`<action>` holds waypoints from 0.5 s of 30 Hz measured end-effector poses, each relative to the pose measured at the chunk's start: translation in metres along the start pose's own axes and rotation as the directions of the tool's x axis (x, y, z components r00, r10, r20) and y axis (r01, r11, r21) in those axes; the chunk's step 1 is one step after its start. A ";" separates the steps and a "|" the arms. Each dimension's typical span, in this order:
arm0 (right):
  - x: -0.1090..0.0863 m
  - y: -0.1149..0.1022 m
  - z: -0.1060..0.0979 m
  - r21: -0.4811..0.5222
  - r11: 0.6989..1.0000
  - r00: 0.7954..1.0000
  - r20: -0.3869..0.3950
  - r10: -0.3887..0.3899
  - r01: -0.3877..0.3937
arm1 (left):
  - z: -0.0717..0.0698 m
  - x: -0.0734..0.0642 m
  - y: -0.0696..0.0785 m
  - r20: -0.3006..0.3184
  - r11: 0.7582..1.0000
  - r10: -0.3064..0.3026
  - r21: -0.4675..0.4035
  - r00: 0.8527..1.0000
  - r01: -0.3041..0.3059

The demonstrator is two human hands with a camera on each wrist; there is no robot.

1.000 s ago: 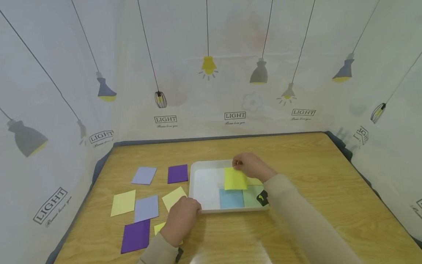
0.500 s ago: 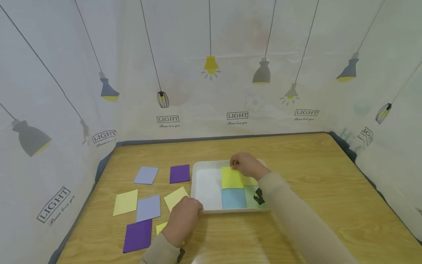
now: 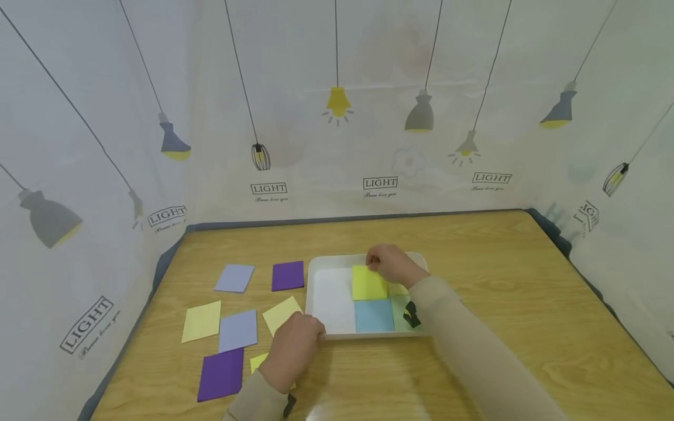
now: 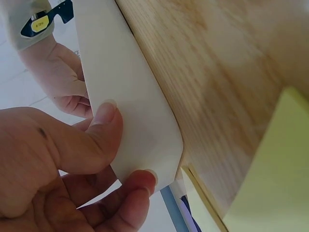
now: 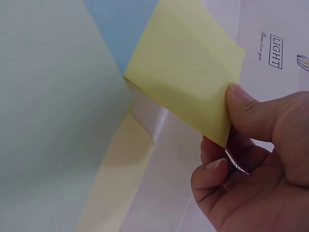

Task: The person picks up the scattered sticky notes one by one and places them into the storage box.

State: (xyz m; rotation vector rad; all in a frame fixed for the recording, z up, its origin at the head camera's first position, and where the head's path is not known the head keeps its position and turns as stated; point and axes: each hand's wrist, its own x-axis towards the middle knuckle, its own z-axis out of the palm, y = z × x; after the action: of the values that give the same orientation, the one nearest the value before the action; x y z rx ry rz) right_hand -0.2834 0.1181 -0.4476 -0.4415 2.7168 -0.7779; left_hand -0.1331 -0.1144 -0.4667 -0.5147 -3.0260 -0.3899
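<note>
My right hand [image 3: 395,264] pinches a bright yellow sticky note [image 3: 368,283] by its far edge, over the white tray [image 3: 329,335]. In the right wrist view, thumb and fingers hold one corner of that yellow note [image 5: 188,63], which slants above the tray floor. My left hand [image 3: 295,348] grips the tray's near left corner; in the left wrist view its thumb and fingertips [image 4: 106,113] press on the tray wall [image 4: 135,106]. Inside the tray lie a blue note [image 3: 374,316], a pale green note [image 3: 400,307] and a pale yellow note [image 3: 397,289], partly hidden by my right arm.
Left of the tray lie purple notes [image 3: 287,276] [image 3: 220,375], lavender notes [image 3: 234,278] [image 3: 238,330] and pale yellow notes [image 3: 202,321] [image 3: 279,313]. Another yellow note [image 3: 257,362] is mostly under my left hand. Lamp-printed sheeting [image 3: 316,204] borders the wooden table [image 3: 500,263].
My right hand has shifted slightly left with the yellow note, which now sits lower, just behind the blue note. The left hand stays on the tray corner.
</note>
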 end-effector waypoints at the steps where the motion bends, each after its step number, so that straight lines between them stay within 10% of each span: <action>1: 0.000 -0.001 0.000 0.001 1.000 1.000 0.002 0.005 -0.005 | 0.000 0.000 0.000 -0.002 1.000 0.002 -0.001 1.000 -0.002; 15: 0.006 0.004 0.007 0.010 0.999 0.999 0.023 0.031 -0.032 | 0.001 0.000 0.000 0.003 1.000 -0.004 0.014 1.000 0.004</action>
State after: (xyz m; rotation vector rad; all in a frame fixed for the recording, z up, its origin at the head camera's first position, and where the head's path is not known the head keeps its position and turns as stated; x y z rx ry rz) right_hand -0.2876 0.1157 -0.4562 -0.4020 2.6905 -0.7734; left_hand -0.1331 -0.1144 -0.4673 -0.5084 -3.0306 -0.3680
